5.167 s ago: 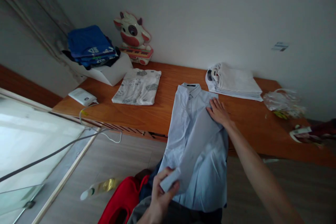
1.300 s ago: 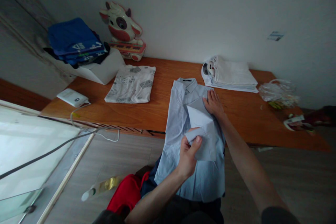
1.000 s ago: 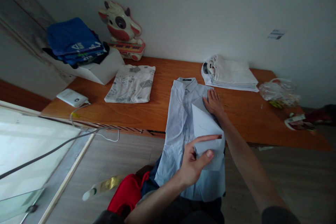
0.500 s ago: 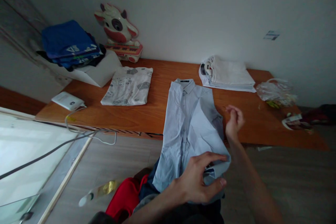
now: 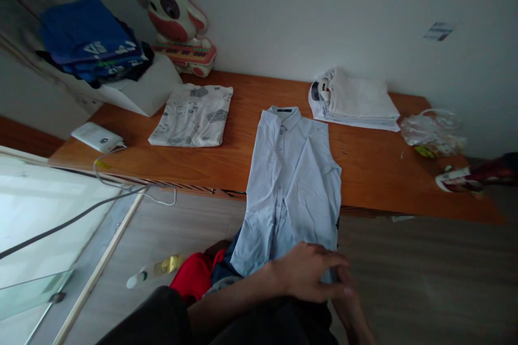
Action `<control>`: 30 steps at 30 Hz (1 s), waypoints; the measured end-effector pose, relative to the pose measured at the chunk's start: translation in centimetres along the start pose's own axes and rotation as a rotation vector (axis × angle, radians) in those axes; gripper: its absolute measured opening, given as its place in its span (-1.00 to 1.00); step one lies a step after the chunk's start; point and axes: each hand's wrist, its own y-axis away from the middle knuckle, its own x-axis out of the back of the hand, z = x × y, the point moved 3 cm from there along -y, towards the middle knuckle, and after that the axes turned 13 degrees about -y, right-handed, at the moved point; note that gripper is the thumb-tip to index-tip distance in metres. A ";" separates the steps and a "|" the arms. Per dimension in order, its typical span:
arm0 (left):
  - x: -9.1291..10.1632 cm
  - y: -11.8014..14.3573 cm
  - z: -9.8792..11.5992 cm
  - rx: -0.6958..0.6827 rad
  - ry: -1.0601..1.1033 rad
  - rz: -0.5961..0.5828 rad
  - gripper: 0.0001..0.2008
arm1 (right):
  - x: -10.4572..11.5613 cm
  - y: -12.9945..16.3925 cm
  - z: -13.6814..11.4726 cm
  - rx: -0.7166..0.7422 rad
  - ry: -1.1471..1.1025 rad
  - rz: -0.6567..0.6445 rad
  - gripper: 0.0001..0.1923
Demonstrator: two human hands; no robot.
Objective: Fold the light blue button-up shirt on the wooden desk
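Note:
A light blue-grey button-up shirt lies front up, its collar on the wooden shelf and its lower part hanging over the front edge toward me. A layer of its cloth lies slanted across the right half. My left hand is at the shirt's lower right corner, fingers closed on the cloth. Close against its fingertips is my right hand, just beyond the shirt's right edge. Its fingers are mostly hidden, so its grip does not show.
On the wooden shelf are a folded patterned cloth, a white folded stack, a plastic bag, a white device with a cable, a cow toy keyboard and blue clothes on a white box. A bottle lies on the floor.
My right hand has come down from beside the shirt's right edge to meet my left hand. The raised cloth on the shirt's right half now lies flatter. The view has shifted slightly.

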 end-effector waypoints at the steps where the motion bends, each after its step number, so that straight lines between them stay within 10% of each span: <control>1: 0.3 0.0 0.0 0.016 0.014 0.015 -0.50 | -0.1 0.1 -0.1 -0.030 -0.040 0.034 -0.53; 10: 5.7 -5.2 -1.9 0.037 -0.138 0.354 -0.68 | -1.7 -0.6 -4.2 -0.052 -0.021 0.171 -0.53; 18: 11.9 -17.3 -9.6 0.337 -0.812 0.187 -0.64 | -3.5 0.3 -5.0 0.033 0.068 0.090 -0.58; 24: 17.5 -22.1 -13.5 0.353 -0.881 0.106 -0.60 | -5.0 1.0 -6.1 0.045 0.027 0.115 -0.55; 30: 18.7 -24.9 -15.7 0.297 -0.905 0.056 -0.58 | -4.7 3.6 -7.5 -0.043 -0.056 0.114 -0.55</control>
